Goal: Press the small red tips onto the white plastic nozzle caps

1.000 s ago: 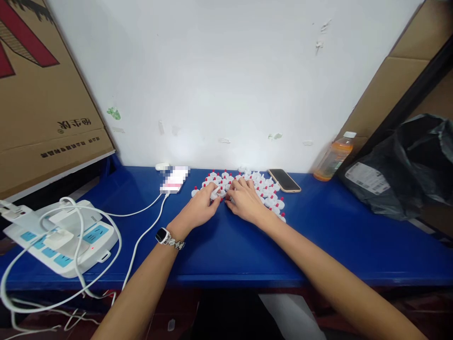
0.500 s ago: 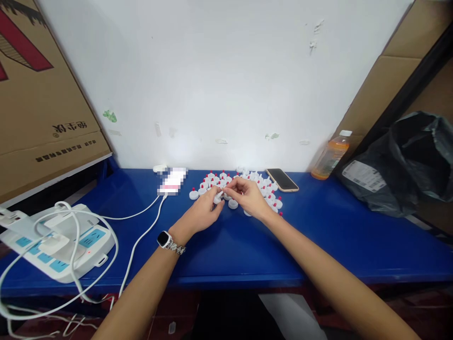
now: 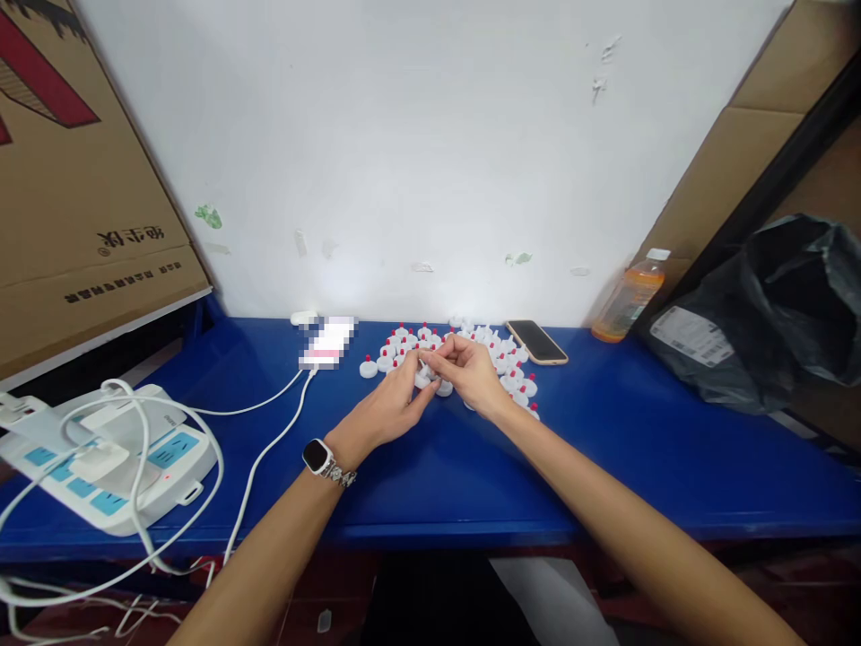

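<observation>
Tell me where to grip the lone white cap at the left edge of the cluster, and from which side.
Pinch the white cap by its round white rim, coming from above and the left. It stands upright with its red tip up, and the blue table lies bare on that side, while other caps crowd its right.

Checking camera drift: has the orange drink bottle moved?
No. The orange drink bottle stands by the cardboard, right of the phone, as before.

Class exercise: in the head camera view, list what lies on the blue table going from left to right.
Power strip → pixelated white phone on a cable → cluster of small white caps with red tips → dark phone → orange drink bottle → black plastic bag.
</observation>
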Motion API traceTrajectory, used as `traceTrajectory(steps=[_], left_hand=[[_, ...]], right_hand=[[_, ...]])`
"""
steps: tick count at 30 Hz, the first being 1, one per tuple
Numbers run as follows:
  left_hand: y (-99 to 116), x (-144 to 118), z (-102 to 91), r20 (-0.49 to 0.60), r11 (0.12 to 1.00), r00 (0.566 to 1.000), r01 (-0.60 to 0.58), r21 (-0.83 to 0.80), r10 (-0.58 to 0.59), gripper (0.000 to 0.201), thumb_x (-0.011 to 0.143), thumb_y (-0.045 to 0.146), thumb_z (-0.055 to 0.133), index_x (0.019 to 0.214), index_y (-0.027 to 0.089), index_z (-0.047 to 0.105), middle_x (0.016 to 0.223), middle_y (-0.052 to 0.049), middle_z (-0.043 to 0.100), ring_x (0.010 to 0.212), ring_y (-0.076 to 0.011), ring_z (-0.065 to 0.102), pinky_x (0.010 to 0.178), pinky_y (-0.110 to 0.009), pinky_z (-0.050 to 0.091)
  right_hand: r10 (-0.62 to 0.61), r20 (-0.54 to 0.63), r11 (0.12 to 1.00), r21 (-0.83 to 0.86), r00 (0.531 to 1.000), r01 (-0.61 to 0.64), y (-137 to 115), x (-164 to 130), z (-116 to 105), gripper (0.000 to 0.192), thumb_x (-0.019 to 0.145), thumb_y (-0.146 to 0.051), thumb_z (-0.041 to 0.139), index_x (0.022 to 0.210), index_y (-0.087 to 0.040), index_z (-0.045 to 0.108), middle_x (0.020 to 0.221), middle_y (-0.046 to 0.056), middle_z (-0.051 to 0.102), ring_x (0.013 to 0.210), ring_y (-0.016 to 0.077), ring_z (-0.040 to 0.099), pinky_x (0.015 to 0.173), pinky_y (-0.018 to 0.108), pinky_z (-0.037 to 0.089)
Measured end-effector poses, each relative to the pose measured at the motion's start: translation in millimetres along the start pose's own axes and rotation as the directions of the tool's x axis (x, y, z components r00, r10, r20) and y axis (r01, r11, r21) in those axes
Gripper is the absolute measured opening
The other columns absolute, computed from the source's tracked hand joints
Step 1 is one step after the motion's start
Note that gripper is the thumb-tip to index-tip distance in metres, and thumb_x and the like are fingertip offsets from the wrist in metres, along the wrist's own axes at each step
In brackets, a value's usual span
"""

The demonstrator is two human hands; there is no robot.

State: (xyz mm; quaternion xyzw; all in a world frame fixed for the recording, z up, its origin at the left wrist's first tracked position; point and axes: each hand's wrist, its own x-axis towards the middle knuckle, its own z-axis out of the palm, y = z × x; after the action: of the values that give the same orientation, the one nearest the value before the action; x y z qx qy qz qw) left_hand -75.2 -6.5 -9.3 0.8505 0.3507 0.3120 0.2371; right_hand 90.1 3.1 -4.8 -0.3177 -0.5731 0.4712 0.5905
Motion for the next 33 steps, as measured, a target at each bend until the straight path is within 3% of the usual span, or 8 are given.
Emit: traceTrajectory(steps=[4,10,14,16,18,22,27,33], left_hand=[[-1,-1,2.2,-0.029,0.999,1.000,0.010,0.032,-0.009,0.064,0.100,0.043,0.044,0.153,0.019,0.016,0.124,-0.016,0.060,0.109,-0.0281,0.064,0.096,-0.045,0.049],[-1,2,7.8,-0.004,1.000,1.000,0.021,0.017,-0.021,0.069,0.100,0.046,0.042,0.157,0.021,0.013,0.122,-0.015,0.062,0.095,-0.0252,0.068,0.095,-0.047,0.052],[-7,9,8.7,-0.109,0.997,0.994,0.014,0.082,-0.005,0.082,0.097,0.051,0.049,0.158,0.021,0.005,0.133,-0.017,0.054,0.116,-0.0281,0.060,0.101,-0.047,0.049],[-10,12,6.7,-0.155,0.992,0.988,0.030,0.124,-0.010,0.085,0.095,0.051,0.053,0.158,0.022,0.005,0.136,-0.016,0.051,0.119,-0.0279,0.056,0.103,-0.047,0.048],[-11,12,4.1,-0.148,0.987,0.989,0.041,0.157,-0.018,0.078,0.095,0.049,0.052,0.157,0.023,0.012,0.136,-0.015,0.051,0.119,-0.0267,0.056,0.104,-0.047,0.047],[-8,8,1.1,-0.111,0.981,0.994,0.045,0.190,-0.024,0.059,0.098,0.045,0.048,0.150,0.025,0.029,0.138,-0.012,0.050,0.125,-0.0262,0.052,0.107,-0.046,0.045],[-5,6,2.2,-0.082,0.977,0.995,0.072,0.202,-0.056,0.047,0.099,0.043,0.048,0.141,0.024,0.039,0.137,-0.011,0.049,0.121,-0.0258,0.054,0.104,-0.045,0.048],[-5,7,3.7,-0.060,0.979,0.998,0.046,0.197,-0.035,0.041,0.099,0.041,0.047,0.136,0.024,0.043,0.131,-0.009,0.052,0.119,-0.0246,0.055,0.101,-0.044,0.049]], right_hand=[[0.007,0.016,1.000,-0.030,1.000,-0.006,-3,0,0,0.044,0.065,-0.051,0.085,0.066,-0.020,0.053,0.064,-0.002,0.064,0.058,0.0115,0.058,0.053,0.024,0.046],[0.041,0.094,0.999,-0.035,0.995,-0.038,-7,-4,-7,0.048,0.065,-0.053,0.084,0.067,-0.021,0.050,0.061,-0.004,0.060,0.054,0.0100,0.055,0.053,0.023,0.044],[0.000,0.095,0.972,-0.234,0.995,0.023,-16,18,-28,0.039,0.075,-0.051,0.077,0.072,-0.021,0.052,0.062,-0.002,0.062,0.055,0.0117,0.056,0.053,0.025,0.044],[-0.100,0.027,0.901,-0.422,0.995,0.102,-19,44,-44,0.030,0.080,-0.043,0.072,0.075,-0.021,0.054,0.065,-0.001,0.064,0.056,0.0125,0.056,0.053,0.024,0.042],[-0.165,-0.035,0.739,-0.667,0.986,0.100,-15,74,-61,0.018,0.083,-0.031,0.068,0.075,-0.020,0.056,0.068,0.000,0.065,0.061,0.0135,0.059,0.058,0.025,0.043],[-0.058,0.017,0.366,-0.930,0.998,0.037,12,124,-78,0.004,0.082,-0.017,0.061,0.078,-0.019,0.061,0.075,0.003,0.068,0.069,0.0148,0.060,0.064,0.025,0.043],[0.000,0.063,0.310,-0.949,0.998,0.060,40,149,-71,0.008,0.077,-0.011,0.060,0.077,-0.018,0.063,0.077,0.005,0.069,0.069,0.0163,0.059,0.063,0.025,0.040],[-0.061,0.065,0.306,-0.949,0.996,0.081,41,161,-68,0.008,0.080,-0.014,0.058,0.082,-0.018,0.064,0.081,0.005,0.070,0.073,0.0167,0.060,0.068,0.025,0.042]])
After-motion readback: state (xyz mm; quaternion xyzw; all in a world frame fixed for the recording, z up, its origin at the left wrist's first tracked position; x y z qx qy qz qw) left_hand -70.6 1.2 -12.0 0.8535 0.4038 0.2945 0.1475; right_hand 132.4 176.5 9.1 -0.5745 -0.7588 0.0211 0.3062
